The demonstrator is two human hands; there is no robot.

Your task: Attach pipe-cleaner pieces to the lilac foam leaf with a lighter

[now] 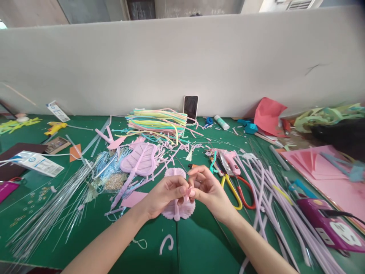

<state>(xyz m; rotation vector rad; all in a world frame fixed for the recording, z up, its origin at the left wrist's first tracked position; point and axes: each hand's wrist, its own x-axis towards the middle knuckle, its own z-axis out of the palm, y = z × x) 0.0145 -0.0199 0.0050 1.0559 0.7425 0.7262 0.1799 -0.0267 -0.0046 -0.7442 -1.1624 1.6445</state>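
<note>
My left hand (172, 189) and my right hand (205, 190) meet above the middle of the table, fingertips pinched together. Between them is a small pale pink piece (188, 191), mostly covered by the fingers; it looks like a bit of pipe cleaner. Just beneath lies a lilac scalloped shape (178, 213) with a thick stem along its middle, partly hidden by my hands. A lilac leaf-shaped fan (139, 160) made of pipe cleaners rests left of them. Closer to me sits a curled lilac pipe cleaner (166, 243).
Scissors with yellow and red handles (238, 190) and a pink glue gun (230, 161) lie at right, beside lilac pipe cleaners (273, 205) and a purple power strip (330, 224). Thin wires (54, 205) spread leftward. Behind are bundled pastel pipe cleaners (156, 123) and a phone (191, 106).
</note>
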